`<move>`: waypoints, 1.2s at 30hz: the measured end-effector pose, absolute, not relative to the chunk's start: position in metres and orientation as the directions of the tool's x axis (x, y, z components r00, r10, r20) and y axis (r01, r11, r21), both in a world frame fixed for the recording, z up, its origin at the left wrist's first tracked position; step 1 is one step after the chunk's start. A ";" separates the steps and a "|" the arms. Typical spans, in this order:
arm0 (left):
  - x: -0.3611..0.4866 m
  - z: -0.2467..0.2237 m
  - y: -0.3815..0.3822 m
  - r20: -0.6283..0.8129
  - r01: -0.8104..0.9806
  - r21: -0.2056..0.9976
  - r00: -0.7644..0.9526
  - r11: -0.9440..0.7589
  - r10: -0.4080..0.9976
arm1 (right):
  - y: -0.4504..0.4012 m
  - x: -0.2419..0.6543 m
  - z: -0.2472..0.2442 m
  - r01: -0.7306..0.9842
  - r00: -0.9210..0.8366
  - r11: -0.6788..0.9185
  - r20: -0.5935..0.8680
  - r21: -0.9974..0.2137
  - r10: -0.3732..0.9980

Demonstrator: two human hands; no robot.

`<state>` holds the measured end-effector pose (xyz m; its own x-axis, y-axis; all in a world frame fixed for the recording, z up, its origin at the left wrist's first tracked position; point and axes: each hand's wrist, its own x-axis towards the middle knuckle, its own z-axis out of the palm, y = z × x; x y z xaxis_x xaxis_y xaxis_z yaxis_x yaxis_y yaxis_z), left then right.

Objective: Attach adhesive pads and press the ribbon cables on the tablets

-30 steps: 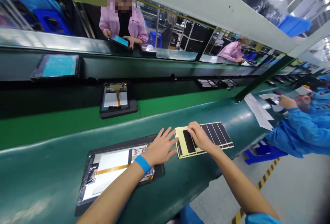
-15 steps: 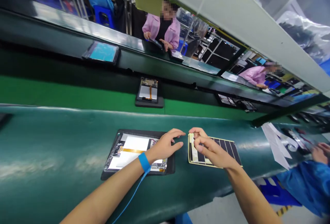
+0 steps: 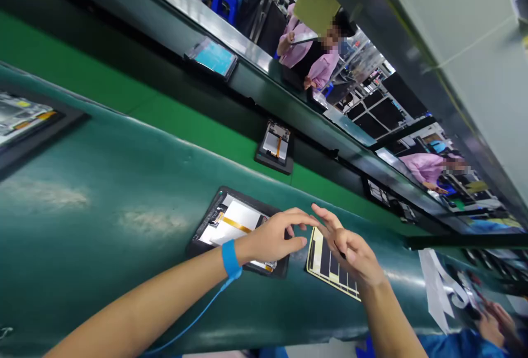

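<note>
My left hand (image 3: 284, 234), with a blue wrist strap (image 3: 231, 259), reaches over the right edge of an opened tablet (image 3: 231, 220). Its fingers are stretched and the thumb stands apart, with nothing visible in them. Its fingertips meet or nearly meet those of my right hand (image 3: 357, 253). The right thumb and a bent finger pinch a small black sticker (image 3: 342, 255), mostly hidden. Beneath that hand lies a yellow-edged sheet of black stickers (image 3: 330, 270), with a pale strip bared at its left side. The tablet shows a white battery and an orange flat cable, and rests on a dark pad.
Another opened tablet (image 3: 25, 119) lies at the left edge. On the green belt (image 3: 165, 113) beyond sits a further tablet (image 3: 277, 143). White paper strips (image 3: 435, 286) hang at the right, near a co-worker's hands (image 3: 493, 319). Persons in pink work across the line.
The view has tilted and turned. My right hand has lifted off the sticker sheet, with a small black piece in its pinch, and come close to my left fingertips.
</note>
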<state>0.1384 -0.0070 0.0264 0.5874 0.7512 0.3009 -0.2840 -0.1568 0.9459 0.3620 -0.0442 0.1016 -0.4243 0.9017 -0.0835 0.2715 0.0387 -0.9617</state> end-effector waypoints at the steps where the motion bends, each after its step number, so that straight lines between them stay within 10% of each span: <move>1: 0.137 0.028 -0.009 0.277 -0.298 0.948 0.583 -0.116 0.764 | -0.043 0.359 0.101 0.244 -0.415 0.046 -0.062 -0.969 0.908; 9: 0.108 0.018 -0.011 0.073 -0.237 0.970 0.465 0.045 0.882 | -0.034 0.331 0.083 0.015 -0.330 0.100 0.090 -0.995 0.940; 36: 0.048 0.005 -0.022 0.209 -0.194 0.972 0.466 -0.131 0.860 | -0.018 0.241 0.025 -0.082 -0.308 -0.308 -0.270 -0.948 0.912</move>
<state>0.0477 -0.0223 0.0045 0.4664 0.8596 0.2086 -0.1936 -0.1309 0.9723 0.2407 -0.0184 0.0253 -0.3082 0.9124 -0.2695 -0.0823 -0.3078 -0.9479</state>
